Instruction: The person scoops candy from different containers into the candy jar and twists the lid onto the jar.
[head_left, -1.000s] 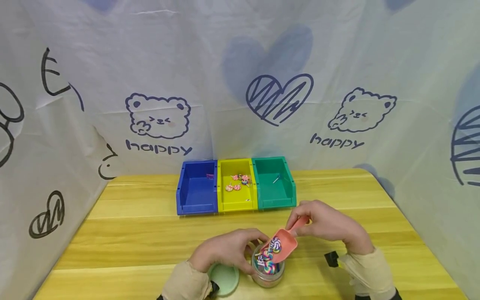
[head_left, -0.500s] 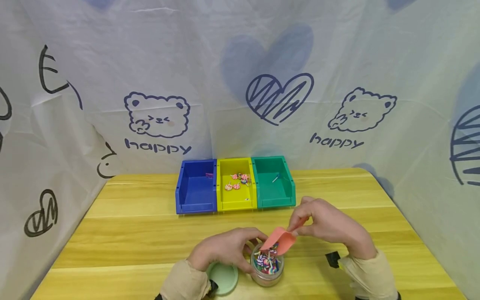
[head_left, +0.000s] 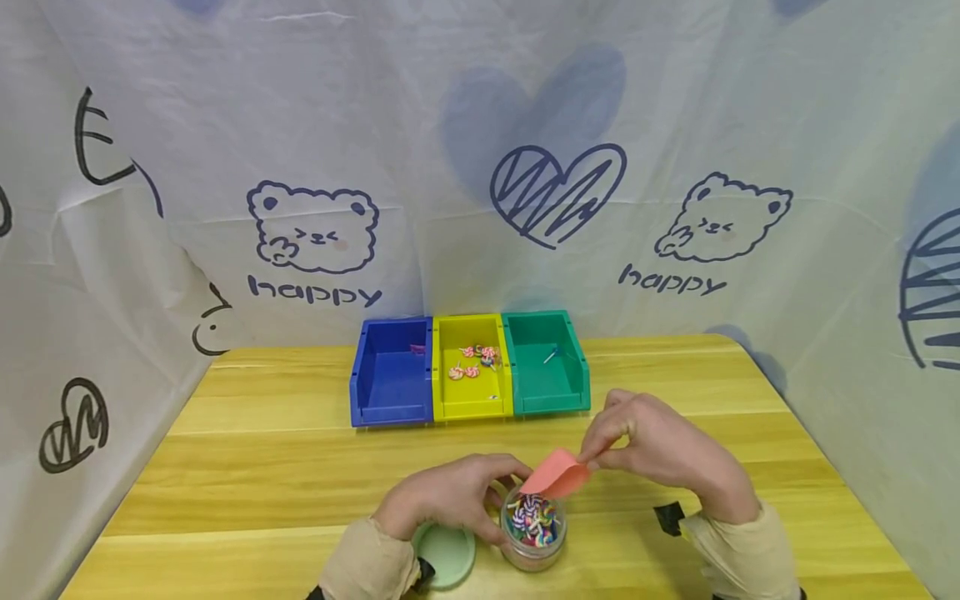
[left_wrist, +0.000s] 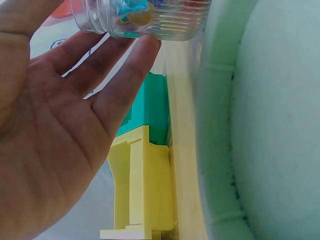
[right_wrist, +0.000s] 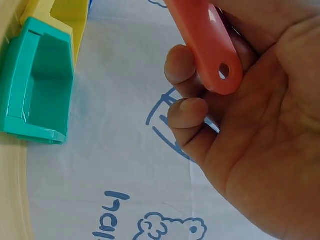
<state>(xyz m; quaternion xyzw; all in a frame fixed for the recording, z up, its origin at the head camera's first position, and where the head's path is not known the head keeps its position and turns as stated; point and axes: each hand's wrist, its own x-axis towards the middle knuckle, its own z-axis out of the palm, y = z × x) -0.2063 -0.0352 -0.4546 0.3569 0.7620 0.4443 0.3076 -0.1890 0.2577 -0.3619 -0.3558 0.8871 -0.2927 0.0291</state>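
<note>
My left hand point(head_left: 453, 497) holds the clear jar point(head_left: 534, 557), with thumb and fingers around its near-left side. Small lollipop-shaped pieces with coloured swirls point(head_left: 534, 521) fill the jar up to near its mouth. Over the far rim, my right hand point(head_left: 660, 446) grips a pink scoop point(head_left: 557, 473) by the handle. The scoop's bowl is tipped over, its underside upward, so its inside is hidden. In the right wrist view, the holed end of the scoop handle point(right_wrist: 212, 55) lies between thumb and fingers. A pale green round lid point(head_left: 447, 557) lies under the left wrist.
Three joined bins stand at the back of the wooden table point(head_left: 262, 475): blue point(head_left: 393, 387), yellow point(head_left: 471, 400) and green point(head_left: 547, 387). Several swirl lollipops point(head_left: 472, 372) lie in the yellow one. A small blue-tipped stick point(head_left: 552, 355) lies in the green one. A printed white cloth point(head_left: 450, 167) hangs behind.
The right hand has turned the scoop over above the jar, and the lollipops on it have dropped into the jar. The left hand keeps its hold on the jar.
</note>
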